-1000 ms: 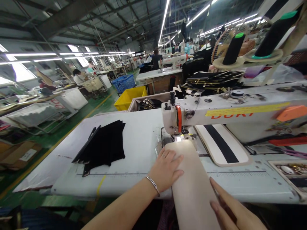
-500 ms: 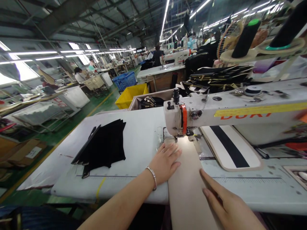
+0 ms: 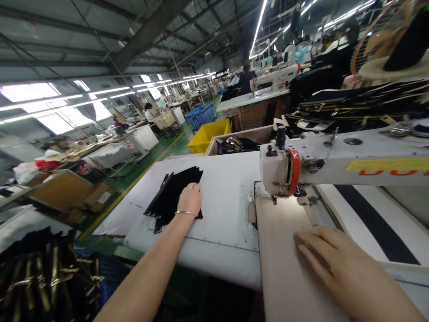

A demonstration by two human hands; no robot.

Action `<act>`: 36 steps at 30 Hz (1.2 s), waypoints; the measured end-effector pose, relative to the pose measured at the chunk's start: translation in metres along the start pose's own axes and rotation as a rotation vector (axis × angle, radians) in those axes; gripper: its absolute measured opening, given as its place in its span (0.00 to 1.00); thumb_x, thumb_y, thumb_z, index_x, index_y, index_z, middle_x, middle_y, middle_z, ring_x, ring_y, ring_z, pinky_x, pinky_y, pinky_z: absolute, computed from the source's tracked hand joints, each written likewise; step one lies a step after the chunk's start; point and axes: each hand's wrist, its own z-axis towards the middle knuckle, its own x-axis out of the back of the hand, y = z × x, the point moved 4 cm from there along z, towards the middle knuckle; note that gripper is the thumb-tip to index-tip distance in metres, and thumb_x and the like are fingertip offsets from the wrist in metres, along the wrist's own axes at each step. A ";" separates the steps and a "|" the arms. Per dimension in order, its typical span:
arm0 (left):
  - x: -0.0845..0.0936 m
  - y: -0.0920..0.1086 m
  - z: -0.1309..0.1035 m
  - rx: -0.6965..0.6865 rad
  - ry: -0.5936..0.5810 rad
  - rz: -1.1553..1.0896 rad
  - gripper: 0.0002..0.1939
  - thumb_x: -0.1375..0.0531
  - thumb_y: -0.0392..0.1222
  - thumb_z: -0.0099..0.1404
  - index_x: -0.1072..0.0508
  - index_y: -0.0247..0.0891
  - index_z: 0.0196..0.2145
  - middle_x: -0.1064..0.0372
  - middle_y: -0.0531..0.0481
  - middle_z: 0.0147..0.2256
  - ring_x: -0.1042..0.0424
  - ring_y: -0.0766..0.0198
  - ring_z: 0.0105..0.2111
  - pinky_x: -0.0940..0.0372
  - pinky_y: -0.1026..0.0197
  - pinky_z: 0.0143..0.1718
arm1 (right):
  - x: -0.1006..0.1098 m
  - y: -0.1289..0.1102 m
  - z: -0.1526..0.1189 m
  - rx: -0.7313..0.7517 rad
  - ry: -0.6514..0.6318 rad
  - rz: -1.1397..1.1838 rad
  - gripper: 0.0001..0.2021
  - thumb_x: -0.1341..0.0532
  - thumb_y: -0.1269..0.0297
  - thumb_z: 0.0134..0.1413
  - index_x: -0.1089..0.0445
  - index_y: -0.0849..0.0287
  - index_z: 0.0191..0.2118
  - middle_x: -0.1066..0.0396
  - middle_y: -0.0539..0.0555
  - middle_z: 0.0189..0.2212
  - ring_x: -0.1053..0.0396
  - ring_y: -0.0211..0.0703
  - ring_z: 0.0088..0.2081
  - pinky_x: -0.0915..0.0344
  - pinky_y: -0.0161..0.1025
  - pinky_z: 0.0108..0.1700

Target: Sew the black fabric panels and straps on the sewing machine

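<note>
A long beige strip of material (image 3: 281, 250) lies under the needle area of the sewing machine (image 3: 279, 172) and runs down past the table's front edge. My right hand (image 3: 348, 264) rests on the strip's right side, fingers stretched out and somewhat blurred. To the left, a fanned stack of black fabric pieces (image 3: 170, 194) lies on the white table. My left hand (image 3: 190, 198), with a bracelet at the wrist, is on the stack's right part. Its fingers are bent and together at the black fabric; the fingertips are hidden.
A white panel with a black stripe (image 3: 372, 219) lies right of the needle, under the machine arm. Behind the table stand a box of black items (image 3: 214, 145) and a yellow crate (image 3: 209, 136). Black pieces with gold zippers (image 3: 47, 277) are piled at lower left.
My left hand has left the beige strip beside the needle and moved left onto the black stack. My right hand has shifted further onto the strip. The view has turned left.
</note>
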 end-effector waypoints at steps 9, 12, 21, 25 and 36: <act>0.021 -0.067 0.035 0.211 -0.062 0.097 0.09 0.44 0.33 0.56 0.25 0.34 0.32 0.26 0.39 0.35 0.28 0.48 0.43 0.36 0.51 0.47 | -0.028 -0.002 0.031 0.074 0.009 -0.185 0.20 0.49 0.56 0.61 0.36 0.50 0.57 0.32 0.54 0.52 0.35 0.53 0.51 0.43 0.57 0.52; 0.049 -0.061 0.038 0.174 -0.056 0.047 0.10 0.45 0.34 0.56 0.25 0.34 0.34 0.26 0.41 0.35 0.27 0.51 0.39 0.34 0.53 0.43 | -0.022 -0.003 0.034 0.104 -0.006 -0.178 0.20 0.48 0.57 0.61 0.37 0.50 0.57 0.32 0.54 0.51 0.35 0.52 0.50 0.47 0.56 0.55; -0.012 0.087 0.004 -0.381 -0.031 -0.330 0.15 0.44 0.45 0.66 0.29 0.37 0.47 0.32 0.42 0.47 0.34 0.53 0.50 0.42 0.51 0.55 | -0.018 -0.011 0.051 0.038 -0.044 -0.206 0.19 0.50 0.60 0.63 0.39 0.54 0.58 0.36 0.59 0.53 0.40 0.55 0.54 0.45 0.54 0.51; -0.042 0.103 0.020 -0.364 -0.020 -0.337 0.16 0.39 0.48 0.61 0.30 0.36 0.43 0.33 0.43 0.42 0.34 0.52 0.46 0.40 0.50 0.51 | -0.018 -0.011 0.049 0.044 -0.055 -0.200 0.19 0.51 0.61 0.64 0.39 0.53 0.58 0.37 0.58 0.55 0.41 0.53 0.55 0.48 0.53 0.55; -0.024 0.147 -0.006 -0.466 -0.182 -0.692 0.16 0.55 0.41 0.72 0.29 0.38 0.44 0.31 0.47 0.40 0.32 0.60 0.43 0.38 0.57 0.50 | -0.020 -0.008 0.048 0.018 -0.048 -0.166 0.18 0.50 0.61 0.64 0.39 0.53 0.58 0.37 0.56 0.55 0.42 0.52 0.55 0.47 0.51 0.54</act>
